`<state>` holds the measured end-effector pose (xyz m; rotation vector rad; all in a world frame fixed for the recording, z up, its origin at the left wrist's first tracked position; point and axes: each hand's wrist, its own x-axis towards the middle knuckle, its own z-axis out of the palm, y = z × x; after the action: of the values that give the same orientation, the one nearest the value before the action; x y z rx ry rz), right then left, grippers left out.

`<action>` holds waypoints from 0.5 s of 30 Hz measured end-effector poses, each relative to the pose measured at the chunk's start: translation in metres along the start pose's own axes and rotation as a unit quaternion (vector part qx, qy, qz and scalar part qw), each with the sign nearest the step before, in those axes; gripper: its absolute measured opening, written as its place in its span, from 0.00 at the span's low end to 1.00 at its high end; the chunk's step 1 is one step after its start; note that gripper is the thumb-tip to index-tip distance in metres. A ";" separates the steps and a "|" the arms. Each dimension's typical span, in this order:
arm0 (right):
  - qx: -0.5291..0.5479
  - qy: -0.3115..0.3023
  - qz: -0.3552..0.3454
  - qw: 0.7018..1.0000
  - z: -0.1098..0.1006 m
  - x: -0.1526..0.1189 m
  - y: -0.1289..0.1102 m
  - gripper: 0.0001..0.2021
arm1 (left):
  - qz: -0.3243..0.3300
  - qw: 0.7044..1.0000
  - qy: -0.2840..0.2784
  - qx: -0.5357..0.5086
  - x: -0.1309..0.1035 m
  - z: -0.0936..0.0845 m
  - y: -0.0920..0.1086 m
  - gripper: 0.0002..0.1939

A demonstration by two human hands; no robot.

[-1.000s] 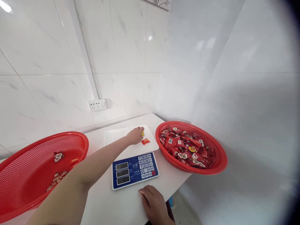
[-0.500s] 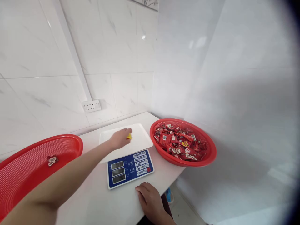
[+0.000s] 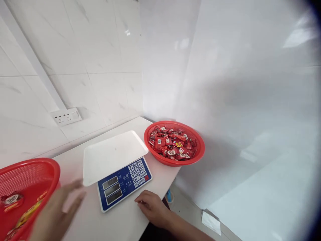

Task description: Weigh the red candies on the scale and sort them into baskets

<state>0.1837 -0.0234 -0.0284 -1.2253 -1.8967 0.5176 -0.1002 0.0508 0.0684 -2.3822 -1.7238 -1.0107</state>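
Several wrapped sweets (image 3: pixel 12 200) lie in the left basket (image 3: pixel 54 167), left of the left hand (image 3: pixel 56 208), the nearer hand | yellow sweet (image 3: pixel 29 213): long axis slants away rightward, one end toward the scale (image 3: pixel 125 184) | left hand: spread, blurred, seemingly empty | right hand (image 3: pixel 153 208): loosely curled on tabletop (image 3: pixel 120 222), before scale

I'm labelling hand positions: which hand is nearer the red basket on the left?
Left. The left hand is beside that basket, overlapping it in this view; the right hand is farther off, near the edge of the table, in front of the scale.
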 end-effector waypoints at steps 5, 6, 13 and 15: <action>-0.073 0.058 0.002 0.996 -0.086 0.031 0.002 0.11 | 0.204 0.933 -0.206 -0.213 -0.062 0.079 0.065 0.11; -0.124 0.072 0.018 0.990 -0.109 0.039 0.006 0.12 | 0.223 0.914 -0.254 -0.224 -0.069 0.090 0.073 0.11; -0.318 -0.106 0.317 0.887 -0.218 0.075 0.055 0.33 | 0.150 0.869 -0.365 -0.298 -0.076 0.121 0.073 0.11; -0.313 -0.129 0.340 0.877 -0.216 0.080 0.065 0.39 | 0.088 0.852 -0.379 -0.349 -0.074 0.124 0.067 0.12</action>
<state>0.3768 0.0593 0.0869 -2.3977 -1.8731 0.4410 0.0039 0.0102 -0.0448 -3.7304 -1.3355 -0.8008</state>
